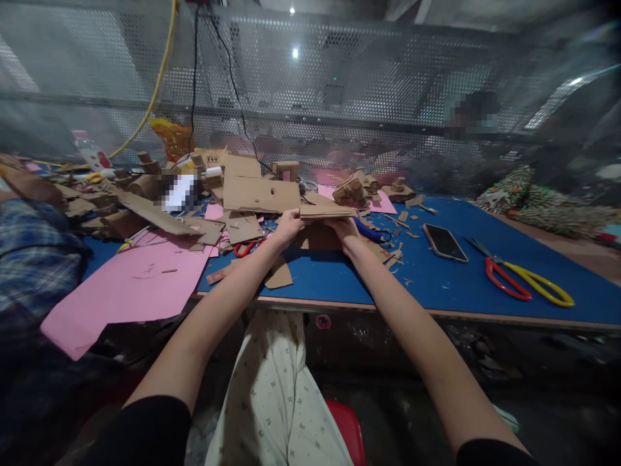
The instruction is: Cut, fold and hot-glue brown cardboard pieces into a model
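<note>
The left hand (290, 225) and right hand (345, 233) hold a folded cardboard (327, 211) between them, one at each end, above the near part of the blue surface (325, 279). Clock directions run from that cardboard, twelve pointing away from the person. The front edge lies close at six, with the person's lap beyond it. The widest bare blue is from three to four, around the phone (445, 243) and the open scissors (514, 275), whose tips lie near the phone. Room is tight elsewhere: cardboard scraps (392, 257) crowd the right hand at four, a holed sheet (259, 194) lies just beside the left at ten, and I cannot tell whether it touches the cardboard. At eight, pink paper (150, 278) hangs over the front edge, near another person's plaid sleeve (39, 272). A cardboard heap (136, 194) fills nine to ten. Perforated metal (310, 90) stands along twelve, a yellow cable (160, 81) hanging at ten.
</note>
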`<state>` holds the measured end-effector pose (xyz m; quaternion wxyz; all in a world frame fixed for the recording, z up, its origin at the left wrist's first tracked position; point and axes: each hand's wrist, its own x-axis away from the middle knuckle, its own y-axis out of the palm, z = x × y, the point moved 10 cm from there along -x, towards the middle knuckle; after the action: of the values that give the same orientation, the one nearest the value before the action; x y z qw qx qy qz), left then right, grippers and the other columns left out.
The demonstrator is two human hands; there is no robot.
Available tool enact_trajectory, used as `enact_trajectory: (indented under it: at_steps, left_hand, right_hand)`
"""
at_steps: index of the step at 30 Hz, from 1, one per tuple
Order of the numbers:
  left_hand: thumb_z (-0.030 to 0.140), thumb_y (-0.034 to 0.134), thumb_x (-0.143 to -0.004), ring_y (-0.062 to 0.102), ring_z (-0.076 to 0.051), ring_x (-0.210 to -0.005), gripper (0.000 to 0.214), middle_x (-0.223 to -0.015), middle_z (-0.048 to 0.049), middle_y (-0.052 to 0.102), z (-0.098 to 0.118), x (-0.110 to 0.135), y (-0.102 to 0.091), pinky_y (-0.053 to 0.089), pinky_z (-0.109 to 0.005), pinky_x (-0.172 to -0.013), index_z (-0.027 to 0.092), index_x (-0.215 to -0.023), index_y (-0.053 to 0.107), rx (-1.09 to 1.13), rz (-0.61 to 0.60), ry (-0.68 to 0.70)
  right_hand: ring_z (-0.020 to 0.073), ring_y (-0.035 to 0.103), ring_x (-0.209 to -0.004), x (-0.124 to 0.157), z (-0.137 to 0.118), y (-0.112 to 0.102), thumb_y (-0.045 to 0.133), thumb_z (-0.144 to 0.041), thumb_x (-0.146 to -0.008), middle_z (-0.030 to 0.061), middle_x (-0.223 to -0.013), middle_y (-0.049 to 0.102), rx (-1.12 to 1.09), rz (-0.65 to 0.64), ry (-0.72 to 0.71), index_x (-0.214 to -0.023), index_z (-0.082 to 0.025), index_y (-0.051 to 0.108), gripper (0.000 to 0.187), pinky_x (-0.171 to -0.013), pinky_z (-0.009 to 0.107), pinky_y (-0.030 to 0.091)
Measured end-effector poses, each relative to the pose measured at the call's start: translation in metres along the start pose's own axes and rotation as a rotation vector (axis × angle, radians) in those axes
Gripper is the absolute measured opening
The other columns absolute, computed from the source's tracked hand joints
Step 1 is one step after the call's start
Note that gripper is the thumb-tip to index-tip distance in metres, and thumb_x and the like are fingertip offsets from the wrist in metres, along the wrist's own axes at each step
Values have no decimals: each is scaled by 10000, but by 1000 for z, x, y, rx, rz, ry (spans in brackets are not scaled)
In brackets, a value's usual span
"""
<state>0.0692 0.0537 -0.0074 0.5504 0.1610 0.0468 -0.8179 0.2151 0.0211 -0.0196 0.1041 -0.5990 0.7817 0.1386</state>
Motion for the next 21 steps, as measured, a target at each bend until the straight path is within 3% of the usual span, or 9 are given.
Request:
enact_trajectory:
  at_steps: [4, 21]
  left_hand:
    - [236, 795, -464, 614, -178, -756, 303, -733, -28, 728, -1, -1, 3, 463, -309, -809, 124, -738, 728, 43, -40, 0]
    - [241, 756, -586, 656, -217, -845, 300, -868, -72, 746, -1, 1, 5, 495, -331, -810, 115, -858, 739, -37, -58, 21]
  right_hand:
    - [276, 692, -846, 3, 13, 4, 773, -371, -493, 22, -750, 740, -79, -43, 128, -830, -190, 697, 390, -788, 394, 538]
    - [298, 678, -943, 10, 3, 9, 756, -369, -477, 50, -797, 747, -70, -33, 139, -784, -197, 688, 358, -809, 392, 522]
